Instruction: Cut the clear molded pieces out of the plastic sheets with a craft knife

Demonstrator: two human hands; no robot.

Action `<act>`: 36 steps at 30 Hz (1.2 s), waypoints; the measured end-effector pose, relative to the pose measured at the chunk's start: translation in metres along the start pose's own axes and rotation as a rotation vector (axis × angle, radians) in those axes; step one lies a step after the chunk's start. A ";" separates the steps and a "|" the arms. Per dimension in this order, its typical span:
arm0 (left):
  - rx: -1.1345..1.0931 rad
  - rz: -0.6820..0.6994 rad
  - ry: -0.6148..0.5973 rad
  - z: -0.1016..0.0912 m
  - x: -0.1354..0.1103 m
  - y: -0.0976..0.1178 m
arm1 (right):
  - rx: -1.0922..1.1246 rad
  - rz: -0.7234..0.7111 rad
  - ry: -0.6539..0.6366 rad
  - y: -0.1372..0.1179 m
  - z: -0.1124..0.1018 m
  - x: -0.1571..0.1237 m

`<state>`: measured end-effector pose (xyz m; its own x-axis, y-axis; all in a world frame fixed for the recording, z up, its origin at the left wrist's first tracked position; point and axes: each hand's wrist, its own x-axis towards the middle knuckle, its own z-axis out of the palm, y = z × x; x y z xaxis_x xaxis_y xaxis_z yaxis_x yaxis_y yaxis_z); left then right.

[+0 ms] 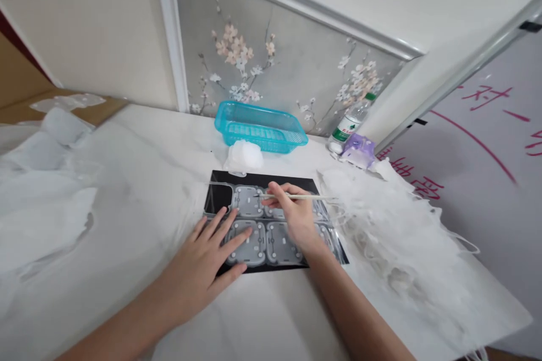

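A black board [262, 271] lies on the white table, with a clear sheet bearing several grey rounded-square pieces [248, 201] in two rows. In the sheet's upper left place, the rounded outline frames bare black. My left hand [207, 254] rests flat with fingers spread over the board's lower left part and the sheet's edge. Above the upper row, my right hand [292, 211] pinches a slim white pen-like tool [313, 197]. Its dark thin tip is over an upper-row piece; whether it touches cannot be made out. The right wrist hides some pieces.
Behind the board are a small stack of whitish translucent pieces [244, 155] and a blue plastic basket [262, 127]. A bottle [349, 124] and a purple pack [359, 150] stand at the back right. Plastic scraps [402, 242] heap up rightward; plastic sheets [38, 208] lie left.
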<state>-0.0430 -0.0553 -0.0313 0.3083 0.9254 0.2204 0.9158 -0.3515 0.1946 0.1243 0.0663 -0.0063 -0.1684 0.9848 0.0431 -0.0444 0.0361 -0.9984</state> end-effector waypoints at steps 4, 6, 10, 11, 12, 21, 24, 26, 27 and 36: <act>0.038 -0.027 0.005 0.001 -0.001 0.004 | -0.071 0.027 0.025 -0.006 0.003 -0.006; 0.060 -0.027 0.006 0.000 0.000 0.006 | -0.082 0.037 0.021 -0.006 0.005 -0.008; 0.083 -0.018 0.005 -0.003 0.000 0.010 | -0.085 0.050 -0.015 -0.005 0.009 -0.012; 0.090 -0.017 0.003 -0.004 0.000 0.011 | -0.087 0.048 -0.024 -0.004 0.009 -0.013; 0.096 -0.020 0.000 -0.004 0.000 0.011 | -0.095 0.044 -0.032 -0.004 0.010 -0.014; 0.082 -0.020 -0.006 -0.004 0.000 0.013 | -0.217 -0.150 -0.121 0.006 0.010 -0.016; 0.083 -0.018 -0.008 -0.004 -0.001 0.013 | -0.275 -0.237 -0.126 0.006 0.010 -0.017; 0.091 -0.017 -0.001 -0.003 -0.001 0.013 | -0.332 -0.314 -0.150 0.004 0.010 -0.017; 0.097 -0.016 0.001 -0.003 -0.001 0.013 | -0.365 -0.357 -0.166 0.003 0.010 -0.017; 0.142 -0.020 -0.030 -0.006 0.000 0.014 | -0.460 -0.479 -0.342 -0.003 0.002 -0.012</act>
<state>-0.0319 -0.0611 -0.0227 0.2948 0.9367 0.1888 0.9485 -0.3109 0.0612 0.1240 0.0543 -0.0034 -0.5343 0.7382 0.4119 0.2137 0.5894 -0.7790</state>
